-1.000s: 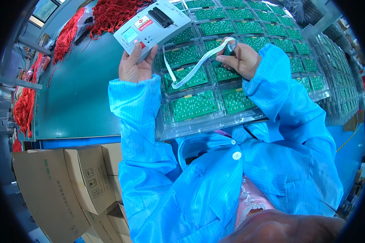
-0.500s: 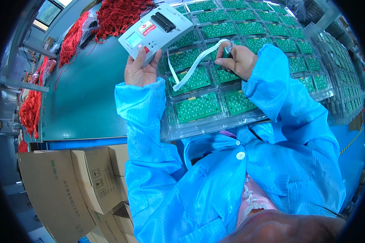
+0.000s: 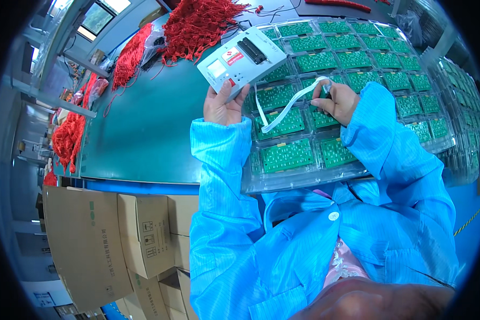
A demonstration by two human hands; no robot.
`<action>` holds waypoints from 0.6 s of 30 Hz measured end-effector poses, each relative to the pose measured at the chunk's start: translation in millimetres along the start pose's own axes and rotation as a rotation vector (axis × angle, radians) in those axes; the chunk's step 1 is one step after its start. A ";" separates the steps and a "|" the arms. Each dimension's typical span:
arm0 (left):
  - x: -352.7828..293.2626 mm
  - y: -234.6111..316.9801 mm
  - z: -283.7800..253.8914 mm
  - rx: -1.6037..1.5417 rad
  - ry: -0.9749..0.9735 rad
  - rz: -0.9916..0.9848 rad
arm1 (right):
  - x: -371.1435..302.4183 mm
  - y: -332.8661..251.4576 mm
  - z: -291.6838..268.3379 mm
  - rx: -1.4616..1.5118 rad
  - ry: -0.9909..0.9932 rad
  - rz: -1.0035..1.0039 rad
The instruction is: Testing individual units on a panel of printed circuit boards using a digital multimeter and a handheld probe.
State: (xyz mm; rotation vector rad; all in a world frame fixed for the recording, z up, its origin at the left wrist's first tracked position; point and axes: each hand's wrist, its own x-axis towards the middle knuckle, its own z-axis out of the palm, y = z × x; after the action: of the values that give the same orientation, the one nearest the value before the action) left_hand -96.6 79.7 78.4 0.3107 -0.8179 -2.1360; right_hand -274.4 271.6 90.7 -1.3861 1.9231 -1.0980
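My left hand (image 3: 226, 104) is closed round the lower end of a light grey chip programmer (image 3: 241, 64), its thumb on the face near a red button. The device has a small lit screen and a black chip socket. A white ribbon cable (image 3: 289, 111) loops from it to my right hand (image 3: 338, 101), whose fingers pinch the cable's end; the connector is mostly hidden by them. That hand is over a clear plastic tray (image 3: 309, 172) filled with rows of green circuit boards (image 3: 288, 154). Whether the connector touches a board I cannot tell.
Bundles of red cords (image 3: 197, 26) lie at the back of the green tabletop (image 3: 144, 138), more hang at the left. Cardboard boxes (image 3: 85, 240) stand below the table's front edge. More stacked trays of boards (image 3: 461, 106) are on the right.
The whole view has shifted, so table, tray and hands appear farther right. Both hands keep their grip on the programmer and the cable end, with little visible movement relative to the tray.
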 end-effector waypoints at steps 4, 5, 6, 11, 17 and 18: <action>-0.5 -0.4 0.5 -0.011 0.014 0.003 | -0.1 0.4 0.5 0.008 0.003 -0.004; -0.5 -0.4 0.4 -0.014 0.009 0.002 | -0.2 0.6 0.5 0.008 0.003 -0.004; -0.5 -0.4 0.3 -0.012 0.009 0.001 | -0.4 0.6 0.6 0.011 0.003 -0.001; 0.2 0.0 -0.2 -0.005 0.005 -0.001 | -0.3 -0.1 0.6 0.014 0.003 0.004; -0.5 0.1 0.6 -0.005 0.002 -0.001 | -0.6 -1.4 0.3 -0.009 0.005 -0.001; -0.6 0.2 0.9 -0.005 0.003 0.000 | -0.7 -1.5 0.3 -0.010 0.005 0.001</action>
State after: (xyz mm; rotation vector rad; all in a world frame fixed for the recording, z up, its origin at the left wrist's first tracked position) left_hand -96.5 80.5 79.1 0.3114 -0.8113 -2.1372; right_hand -273.1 272.0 91.8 -1.3884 1.9348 -1.0938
